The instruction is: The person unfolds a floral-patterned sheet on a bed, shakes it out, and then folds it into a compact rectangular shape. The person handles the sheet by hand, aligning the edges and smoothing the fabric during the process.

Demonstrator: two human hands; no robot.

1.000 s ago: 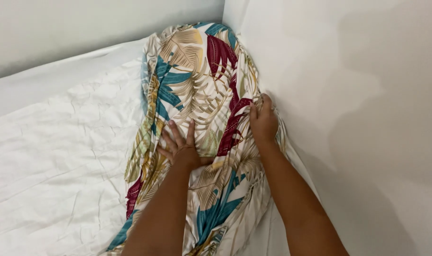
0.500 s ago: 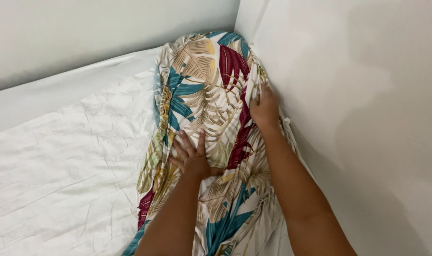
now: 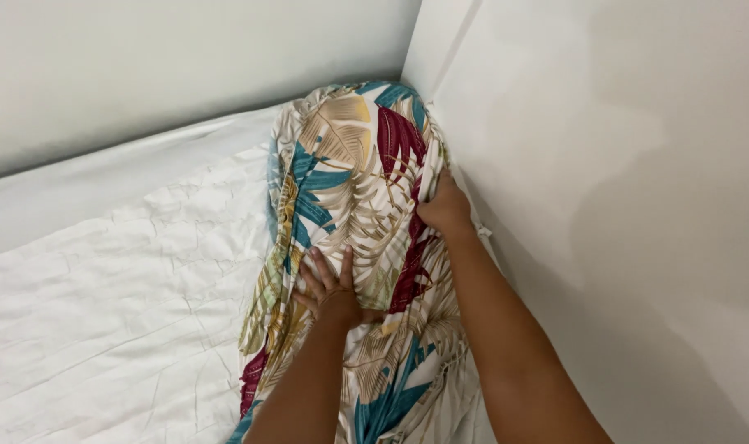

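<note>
A folded leaf-patterned cloth (image 3: 350, 247) is lying on a bedsheet (image 3: 119, 312), running away from the person into the corner where two walls are meeting. The left hand (image 3: 329, 284) is lying flat on the cloth, fingers spread and pointing toward the far wall (image 3: 185, 66). The right hand (image 3: 444, 205) is sitting farther forward and to the right of the left hand, gripping the cloth's edge just beside the side wall (image 3: 621, 181). The open bedsheet is stretching out to the left of both hands.
</note>
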